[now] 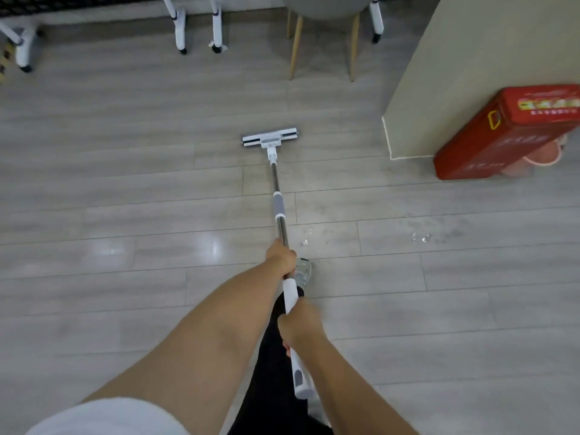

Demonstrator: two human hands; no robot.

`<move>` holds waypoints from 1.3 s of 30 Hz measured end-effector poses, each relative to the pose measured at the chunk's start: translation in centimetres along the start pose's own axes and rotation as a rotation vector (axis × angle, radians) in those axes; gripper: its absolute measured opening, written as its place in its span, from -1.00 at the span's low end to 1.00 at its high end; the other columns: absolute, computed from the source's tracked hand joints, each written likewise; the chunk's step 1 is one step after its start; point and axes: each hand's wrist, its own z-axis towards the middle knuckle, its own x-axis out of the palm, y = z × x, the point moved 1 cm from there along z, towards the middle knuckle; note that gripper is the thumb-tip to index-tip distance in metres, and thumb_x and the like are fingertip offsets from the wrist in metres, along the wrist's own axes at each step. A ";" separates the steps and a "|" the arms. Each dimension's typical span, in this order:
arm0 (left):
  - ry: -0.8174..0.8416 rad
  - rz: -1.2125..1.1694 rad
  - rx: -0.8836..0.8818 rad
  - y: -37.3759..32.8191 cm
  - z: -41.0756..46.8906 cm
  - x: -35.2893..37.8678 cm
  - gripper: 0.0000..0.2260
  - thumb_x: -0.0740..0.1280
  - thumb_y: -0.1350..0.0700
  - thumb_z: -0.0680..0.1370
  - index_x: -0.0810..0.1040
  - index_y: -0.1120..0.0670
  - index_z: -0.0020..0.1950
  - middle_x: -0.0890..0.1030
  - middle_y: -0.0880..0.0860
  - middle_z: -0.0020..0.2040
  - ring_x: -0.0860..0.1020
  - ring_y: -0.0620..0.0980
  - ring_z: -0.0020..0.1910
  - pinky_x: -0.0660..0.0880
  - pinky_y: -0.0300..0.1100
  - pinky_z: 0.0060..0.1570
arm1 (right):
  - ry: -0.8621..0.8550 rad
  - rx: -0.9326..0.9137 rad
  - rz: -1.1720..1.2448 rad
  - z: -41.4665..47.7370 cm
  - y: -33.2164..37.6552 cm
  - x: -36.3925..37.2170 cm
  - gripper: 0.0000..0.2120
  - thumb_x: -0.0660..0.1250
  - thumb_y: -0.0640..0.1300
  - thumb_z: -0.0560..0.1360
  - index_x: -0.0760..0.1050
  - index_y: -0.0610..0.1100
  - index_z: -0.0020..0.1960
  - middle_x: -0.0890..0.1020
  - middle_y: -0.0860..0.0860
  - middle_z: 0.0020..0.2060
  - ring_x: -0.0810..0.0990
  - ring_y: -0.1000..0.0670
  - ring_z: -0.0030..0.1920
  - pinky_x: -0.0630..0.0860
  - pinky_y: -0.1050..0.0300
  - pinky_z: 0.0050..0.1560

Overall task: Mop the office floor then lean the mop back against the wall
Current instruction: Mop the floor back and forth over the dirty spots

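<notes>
A mop with a metal pole (pixel 275 180) and a flat white and grey head (pixel 269 138) stretches out ahead of me, its head flat on the grey plank floor (pixel 125 183). My left hand (pixel 281 257) grips the metal pole about halfway up. My right hand (pixel 298 324) grips the white upper handle nearer my body, and the handle's end sticks out below it. A beige wall corner (pixel 439 89) stands at the right.
A red box (pixel 502 133) lies by the wall corner with a pink bucket (pixel 539 157) behind it. Chair legs (pixel 295 45) and white wheeled table legs (pixel 182 29) line the far side. Small wet spots (pixel 420 237) glint on the floor. My shoe (pixel 303 271) shows under the pole.
</notes>
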 end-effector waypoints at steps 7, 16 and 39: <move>0.003 -0.043 -0.044 8.5 -9.0 2.8 -0.67 0.20 0.20 0.64 0.37 0.05 0.41 0.57 0.11 -0.04 0.62 0.08 -0.35 0.57 -0.16 -0.50 | 0.014 0.029 0.030 -8.8 -8.3 3.3 -0.66 0.26 -0.25 0.56 0.36 -0.15 0.32 0.59 -0.13 0.01 0.65 -0.10 -0.19 0.51 0.15 -0.50; -0.040 -0.025 -0.022 3.4 -3.8 -1.1 -0.71 0.15 0.24 0.60 0.38 0.08 0.32 0.51 0.11 -0.07 0.69 0.22 -0.18 0.67 0.15 -0.21 | -0.032 -0.052 -0.014 -4.9 -1.4 1.7 -0.76 0.26 -0.22 0.55 0.45 -0.20 0.21 0.56 -0.05 -0.07 0.61 -0.04 -0.27 0.55 0.12 -0.45; 0.025 -0.009 0.012 -1.6 11.1 -12.3 -0.57 0.12 0.27 0.63 0.23 0.05 0.50 0.50 0.18 0.07 0.54 0.11 -0.36 0.55 -0.11 -0.47 | -0.046 -0.031 0.008 6.6 13.7 7.7 -0.72 0.22 -0.21 0.50 0.40 -0.18 0.21 0.60 -0.11 0.04 0.71 -0.18 -0.04 0.68 -0.08 -0.06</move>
